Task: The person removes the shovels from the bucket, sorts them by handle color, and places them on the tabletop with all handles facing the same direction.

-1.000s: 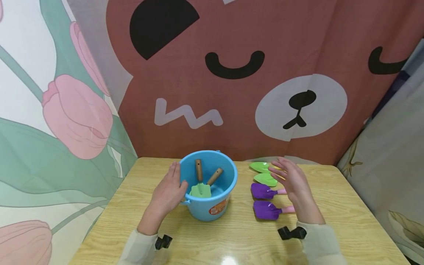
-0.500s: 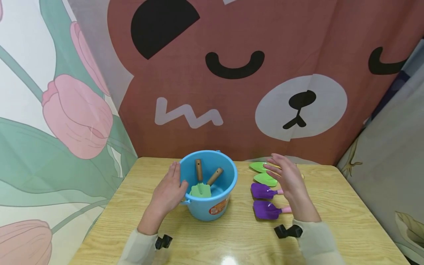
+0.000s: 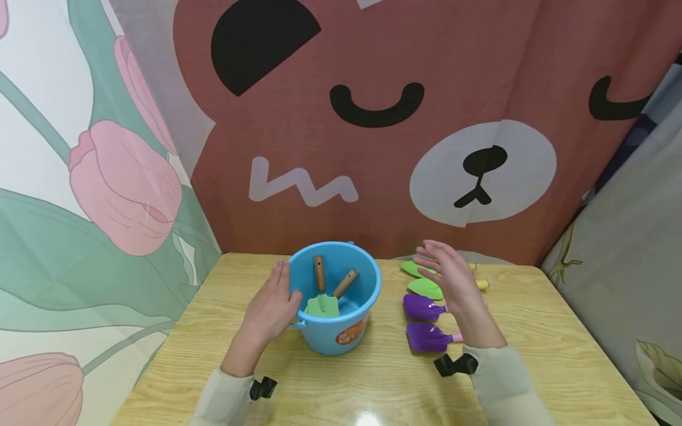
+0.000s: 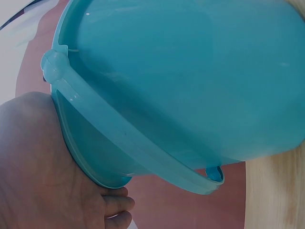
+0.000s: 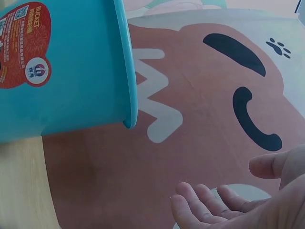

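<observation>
A light blue bucket (image 3: 325,340) stands upright on the table. Inside it are a pale green toy shovel (image 3: 323,306) with a brown handle and a second brown handle (image 3: 346,283), whose lower end is hidden. My left hand (image 3: 268,312) lies along the bucket's left rim with its fingers straight; in the left wrist view the palm is against the rim, above the hanging bail handle (image 4: 133,148). My right hand (image 3: 455,281) hovers, fingers spread and holding nothing, above two bright green trowels (image 3: 424,288) and two purple shovels (image 3: 428,337), partly covering their handles.
The wooden table (image 3: 373,384) ends at a brown bear-print curtain (image 3: 298,225) behind the bucket. A tulip-print curtain (image 3: 122,189) hangs at the left and a pale curtain (image 3: 629,236) at the right. Bare tabletop lies between bucket and tools.
My right hand has shifted left and slightly away from me, over the green trowels, uncovering their yellow handle ends. The left hand and the bucket have stayed in place.
</observation>
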